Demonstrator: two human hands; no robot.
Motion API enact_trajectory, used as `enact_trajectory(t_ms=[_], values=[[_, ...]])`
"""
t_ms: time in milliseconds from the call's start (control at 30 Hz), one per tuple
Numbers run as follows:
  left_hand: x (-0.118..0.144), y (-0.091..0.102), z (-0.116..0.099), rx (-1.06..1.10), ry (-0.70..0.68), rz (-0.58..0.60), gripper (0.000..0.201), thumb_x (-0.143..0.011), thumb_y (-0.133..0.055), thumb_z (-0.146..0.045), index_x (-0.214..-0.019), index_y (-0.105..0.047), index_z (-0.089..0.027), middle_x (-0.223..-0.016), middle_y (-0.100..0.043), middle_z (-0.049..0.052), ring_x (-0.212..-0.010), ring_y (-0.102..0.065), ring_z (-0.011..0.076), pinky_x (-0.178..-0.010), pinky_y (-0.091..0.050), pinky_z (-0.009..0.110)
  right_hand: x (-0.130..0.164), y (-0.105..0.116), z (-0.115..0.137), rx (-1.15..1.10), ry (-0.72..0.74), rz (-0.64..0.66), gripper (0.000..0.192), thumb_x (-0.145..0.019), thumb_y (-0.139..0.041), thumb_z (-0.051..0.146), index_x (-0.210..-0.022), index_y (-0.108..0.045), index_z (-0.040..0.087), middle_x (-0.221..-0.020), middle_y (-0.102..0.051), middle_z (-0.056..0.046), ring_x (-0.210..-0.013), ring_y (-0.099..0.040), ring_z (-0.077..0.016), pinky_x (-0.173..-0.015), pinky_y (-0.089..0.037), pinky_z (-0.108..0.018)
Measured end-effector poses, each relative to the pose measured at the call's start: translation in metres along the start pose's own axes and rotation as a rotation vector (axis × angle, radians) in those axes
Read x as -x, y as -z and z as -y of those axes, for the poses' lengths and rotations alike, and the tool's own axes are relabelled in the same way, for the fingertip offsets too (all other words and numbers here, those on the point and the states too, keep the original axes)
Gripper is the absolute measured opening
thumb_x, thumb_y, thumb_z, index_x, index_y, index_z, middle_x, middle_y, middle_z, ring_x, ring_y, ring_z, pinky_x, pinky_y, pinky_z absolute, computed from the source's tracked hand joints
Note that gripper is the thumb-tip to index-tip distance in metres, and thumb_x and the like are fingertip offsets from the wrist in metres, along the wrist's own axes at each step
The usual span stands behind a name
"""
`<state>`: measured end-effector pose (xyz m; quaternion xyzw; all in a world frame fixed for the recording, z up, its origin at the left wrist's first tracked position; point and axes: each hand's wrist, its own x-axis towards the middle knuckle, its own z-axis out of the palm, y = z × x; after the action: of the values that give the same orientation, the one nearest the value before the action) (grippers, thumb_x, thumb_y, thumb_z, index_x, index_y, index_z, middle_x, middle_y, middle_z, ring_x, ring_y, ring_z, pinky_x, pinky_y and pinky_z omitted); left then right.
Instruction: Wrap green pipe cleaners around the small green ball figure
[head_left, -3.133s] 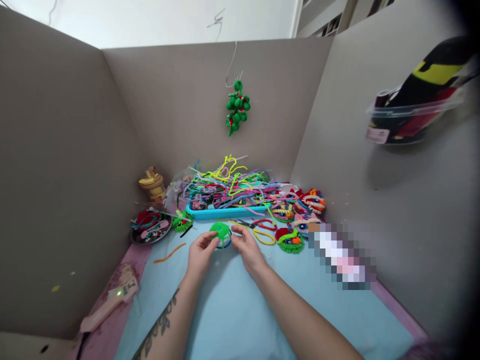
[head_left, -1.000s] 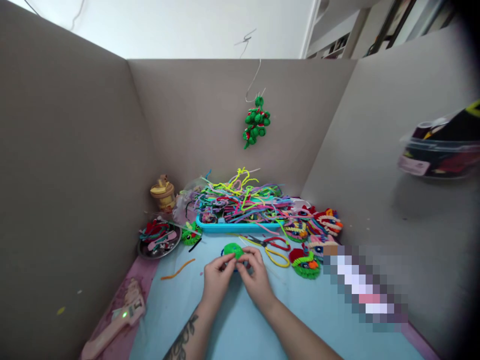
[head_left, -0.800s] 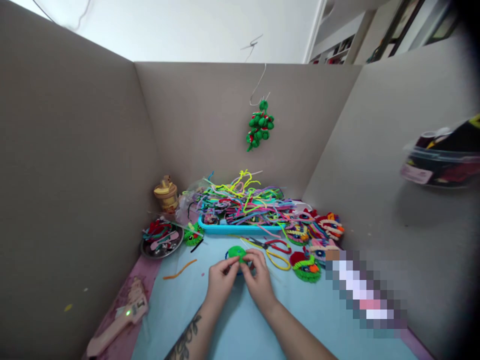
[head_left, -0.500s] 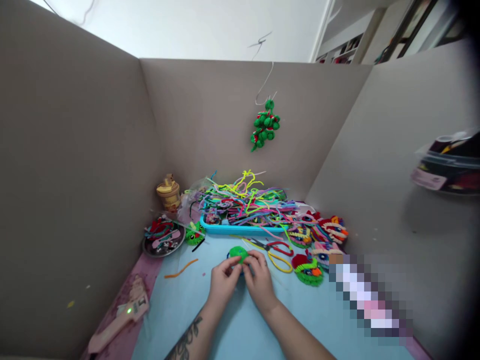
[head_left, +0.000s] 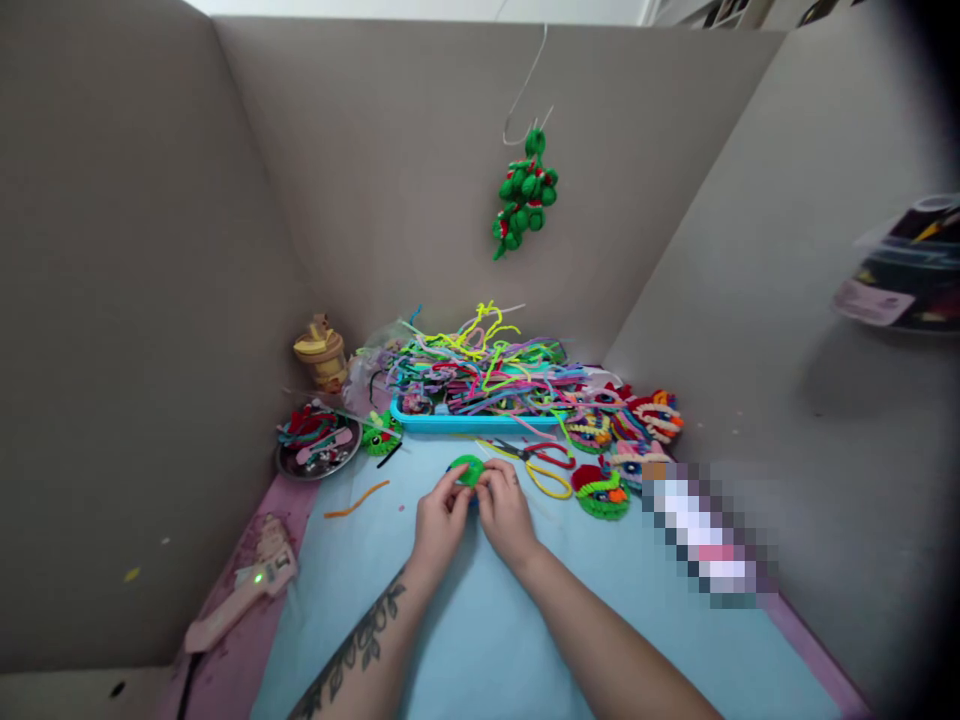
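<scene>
Over the blue mat, both hands meet at a small round green pipe-cleaner piece with some blue at its edge. My left hand pinches its left side between thumb and fingers. On the other side, my right hand has its fingertips closed on the piece. The fingers cover its lower part. Just beyond the right hand lie scissors with one red and one yellow handle, blades apart. A short orange pipe cleaner rests left of the left hand, with a short black piece behind it.
A blue tray heaped with colourful pipe cleaners stands at the back. Finished-looking bird faces lie right. At left are a metal bowl, a green face and a pink glue gun. Green-red beads-like cluster hangs on the grey partition.
The camera view has tilted down, so the things on the mat and the hanging cluster sit higher in the picture. Both hands still hold the green piece, with the fingers slightly shifted.
</scene>
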<state>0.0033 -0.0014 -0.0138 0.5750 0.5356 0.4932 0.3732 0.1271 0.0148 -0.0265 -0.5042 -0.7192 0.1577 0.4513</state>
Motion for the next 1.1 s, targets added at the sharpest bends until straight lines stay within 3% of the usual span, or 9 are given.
enact_trajectory(t_ms=[200,367,733,867,967,1033,1100], values=[[-0.001,-0.002,0.002,-0.008,0.007,-0.026,0.035,-0.08,-0.05,-0.03,-0.111,-0.057,-0.015,-0.074,-0.068,0.004,-0.062,-0.06,0.0142,-0.059,-0.046,0.023,-0.002,-0.001,-0.001,-0.093,-0.043,-0.016,0.012,-0.081,-0.042,0.013,-0.081,-0.052,0.02,-0.098,-0.046,-0.008,-0.095,-0.049,-0.0193,-0.085,-0.043,-0.036],[-0.004,0.0,0.003,-0.052,0.018,-0.013,0.03,-0.076,-0.054,-0.032,-0.098,-0.067,-0.017,-0.092,-0.07,0.007,-0.07,-0.063,0.0162,-0.066,-0.049,0.026,-0.004,-0.001,0.0,-0.163,-0.063,0.025,0.013,-0.08,-0.043,0.01,-0.08,-0.052,0.02,-0.097,-0.045,-0.007,-0.094,-0.048,-0.0181,-0.087,-0.042,-0.034],[-0.011,0.001,0.0,0.208,0.219,-0.086,0.026,-0.063,-0.068,-0.03,-0.081,-0.072,-0.012,-0.081,-0.072,0.01,-0.075,-0.066,0.0219,-0.073,-0.051,0.032,-0.006,0.005,0.001,-0.268,-0.135,0.034,0.009,-0.08,-0.048,0.016,-0.075,-0.054,0.019,-0.098,-0.045,-0.006,-0.093,-0.049,-0.0173,-0.078,-0.044,-0.03],[-0.011,0.001,0.003,0.214,0.216,-0.102,0.028,-0.063,-0.068,-0.031,-0.082,-0.072,-0.011,-0.081,-0.072,0.011,-0.073,-0.065,0.0209,-0.071,-0.051,0.031,-0.007,0.004,0.001,-0.295,-0.173,0.025,0.007,-0.079,-0.051,0.02,-0.074,-0.056,0.019,-0.101,-0.045,-0.007,-0.095,-0.05,-0.0188,-0.07,-0.046,-0.028],[-0.012,0.003,0.002,0.153,0.181,-0.136,0.028,-0.065,-0.065,-0.033,-0.083,-0.072,-0.012,-0.077,-0.071,0.009,-0.067,-0.063,0.0187,-0.065,-0.05,0.029,-0.006,0.007,0.001,-0.335,-0.212,0.002,0.01,-0.076,-0.054,0.024,-0.085,-0.057,0.02,-0.106,-0.047,-0.008,-0.09,-0.053,-0.0181,-0.066,-0.047,-0.027],[-0.012,0.004,0.0,0.093,0.165,-0.153,0.028,-0.067,-0.063,-0.034,-0.083,-0.072,-0.013,-0.071,-0.07,0.007,-0.059,-0.059,0.0161,-0.059,-0.048,0.027,-0.007,0.015,0.0,-0.342,-0.242,-0.034,0.016,-0.076,-0.055,0.026,-0.091,-0.056,0.02,-0.108,-0.049,-0.008,-0.086,-0.054,-0.0173,-0.065,-0.047,-0.027],[-0.012,0.004,-0.003,0.046,0.163,-0.164,0.027,-0.068,-0.062,-0.034,-0.082,-0.072,-0.013,-0.064,-0.068,0.005,-0.052,-0.054,0.0136,-0.055,-0.045,0.025,-0.012,0.028,-0.002,-0.303,-0.254,-0.072,0.013,-0.079,-0.051,0.028,-0.085,-0.058,0.019,-0.103,-0.053,-0.008,-0.09,-0.054,-0.0186,-0.067,-0.047,-0.027]])
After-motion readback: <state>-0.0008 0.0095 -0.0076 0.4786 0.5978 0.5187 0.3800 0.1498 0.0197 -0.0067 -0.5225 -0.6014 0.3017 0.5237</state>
